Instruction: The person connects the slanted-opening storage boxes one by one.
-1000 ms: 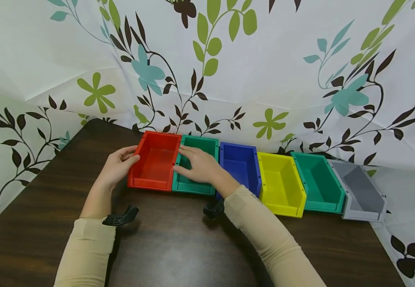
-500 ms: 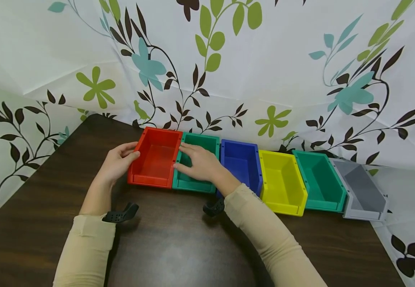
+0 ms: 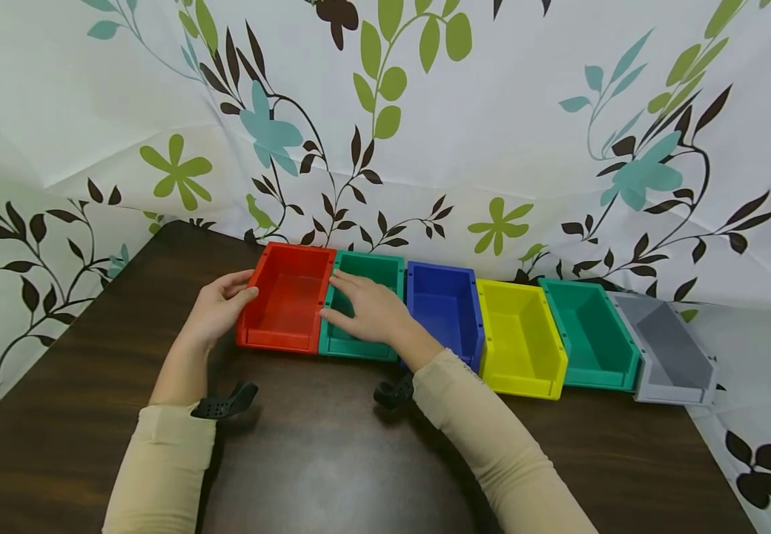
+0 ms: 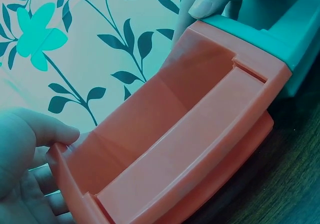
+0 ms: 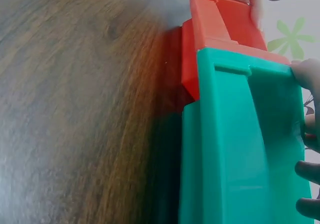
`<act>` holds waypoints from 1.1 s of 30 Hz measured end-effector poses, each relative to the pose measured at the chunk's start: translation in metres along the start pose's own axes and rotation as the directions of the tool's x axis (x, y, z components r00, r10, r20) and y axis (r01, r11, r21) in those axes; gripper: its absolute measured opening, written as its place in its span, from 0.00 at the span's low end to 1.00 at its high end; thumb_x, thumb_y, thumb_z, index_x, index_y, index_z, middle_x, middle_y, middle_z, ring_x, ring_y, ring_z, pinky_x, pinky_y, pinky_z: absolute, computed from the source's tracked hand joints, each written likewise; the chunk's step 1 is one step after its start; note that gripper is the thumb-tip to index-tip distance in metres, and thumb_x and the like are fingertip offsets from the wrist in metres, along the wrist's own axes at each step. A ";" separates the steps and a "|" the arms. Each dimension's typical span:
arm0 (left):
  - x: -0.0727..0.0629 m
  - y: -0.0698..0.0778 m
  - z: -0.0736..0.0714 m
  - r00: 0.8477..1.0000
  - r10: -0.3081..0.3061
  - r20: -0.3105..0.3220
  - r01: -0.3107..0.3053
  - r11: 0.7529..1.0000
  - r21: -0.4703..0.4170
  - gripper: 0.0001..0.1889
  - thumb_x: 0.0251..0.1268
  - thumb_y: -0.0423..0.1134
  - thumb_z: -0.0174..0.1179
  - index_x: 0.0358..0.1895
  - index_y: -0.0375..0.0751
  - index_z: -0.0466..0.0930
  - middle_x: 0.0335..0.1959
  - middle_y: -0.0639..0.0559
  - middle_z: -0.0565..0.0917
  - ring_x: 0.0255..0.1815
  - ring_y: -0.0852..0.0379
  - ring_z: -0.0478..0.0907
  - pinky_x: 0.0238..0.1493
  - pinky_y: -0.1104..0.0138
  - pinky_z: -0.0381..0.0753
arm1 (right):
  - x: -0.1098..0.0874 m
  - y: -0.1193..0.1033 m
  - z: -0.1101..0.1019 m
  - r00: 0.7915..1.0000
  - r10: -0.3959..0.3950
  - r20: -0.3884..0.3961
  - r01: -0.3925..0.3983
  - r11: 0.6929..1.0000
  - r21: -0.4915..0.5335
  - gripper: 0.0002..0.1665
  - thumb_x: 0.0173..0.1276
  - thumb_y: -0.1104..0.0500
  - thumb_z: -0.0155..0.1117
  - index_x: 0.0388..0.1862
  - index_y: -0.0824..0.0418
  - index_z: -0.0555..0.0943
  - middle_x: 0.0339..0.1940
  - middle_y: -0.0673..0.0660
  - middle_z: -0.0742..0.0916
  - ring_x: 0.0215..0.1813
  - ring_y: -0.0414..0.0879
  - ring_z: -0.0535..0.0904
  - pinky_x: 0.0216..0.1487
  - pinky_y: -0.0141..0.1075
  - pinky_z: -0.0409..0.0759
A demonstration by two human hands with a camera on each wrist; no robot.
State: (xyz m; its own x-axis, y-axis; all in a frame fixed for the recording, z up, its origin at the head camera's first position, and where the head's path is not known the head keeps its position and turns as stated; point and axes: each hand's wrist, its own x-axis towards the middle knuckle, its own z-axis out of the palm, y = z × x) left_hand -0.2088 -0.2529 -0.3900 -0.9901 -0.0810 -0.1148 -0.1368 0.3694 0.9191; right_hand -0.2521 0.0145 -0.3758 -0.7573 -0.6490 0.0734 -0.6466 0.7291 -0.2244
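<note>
At the left end of a row stands a red storage bin (image 3: 285,308), with an open top and a low front lip. My left hand (image 3: 217,310) grips its left wall, the thumb (image 4: 67,134) over the rim and the other fingers along the outside. A green storage bin (image 3: 355,348) stands right beside the red one. Over it lies my right hand (image 3: 375,311), fingers extended and fingertips at the rim where the two bins meet. The right wrist view has the thumb (image 5: 306,74) right at the green bin's corner.
To the right, the row goes on with a blue bin (image 3: 442,304), a yellow bin (image 3: 522,334), a second green bin (image 3: 592,334) and a grey bin (image 3: 675,352). All stand on a dark wooden table (image 3: 332,452), before a leaf-patterned cloth (image 3: 425,170).
The head view dips up and down slightly. Both hands and the bins keep their places.
</note>
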 end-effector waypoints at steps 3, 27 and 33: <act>0.000 0.000 0.000 1.000 0.004 -0.001 -0.004 1.000 0.002 0.29 0.72 0.46 0.48 0.72 0.39 0.57 0.65 0.34 0.69 0.62 0.37 0.71 0.59 0.48 0.72 | 0.000 0.000 -0.001 1.000 0.011 -0.007 -0.011 1.000 0.016 0.43 0.66 0.28 0.41 0.73 0.48 0.61 0.75 0.47 0.63 0.75 0.46 0.60 0.70 0.46 0.65; -0.002 0.005 0.005 0.999 0.011 -0.040 -0.008 0.998 0.068 0.27 0.73 0.42 0.44 0.71 0.35 0.58 0.63 0.31 0.69 0.59 0.36 0.71 0.59 0.45 0.74 | -0.032 0.026 -0.015 0.970 0.084 -0.230 -0.010 0.951 0.308 0.33 0.68 0.43 0.56 0.67 0.55 0.70 0.69 0.56 0.73 0.71 0.50 0.65 0.70 0.49 0.64; -0.003 0.007 0.004 0.999 0.014 -0.046 -0.011 0.997 0.072 0.26 0.73 0.41 0.43 0.70 0.34 0.58 0.61 0.30 0.71 0.57 0.36 0.72 0.57 0.45 0.75 | -0.047 0.036 -0.019 0.960 0.135 -0.244 -0.023 0.911 0.411 0.32 0.68 0.46 0.56 0.67 0.58 0.70 0.70 0.58 0.72 0.73 0.52 0.63 0.70 0.52 0.63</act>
State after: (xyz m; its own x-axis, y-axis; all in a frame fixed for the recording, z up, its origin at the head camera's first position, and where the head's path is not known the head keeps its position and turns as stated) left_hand -0.2067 -0.2465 -0.3850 -0.9894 -0.1183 -0.0847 -0.1284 0.4361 0.8907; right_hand -0.2417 0.0757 -0.3692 -0.8369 -0.4719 0.2775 -0.5336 0.5900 -0.6060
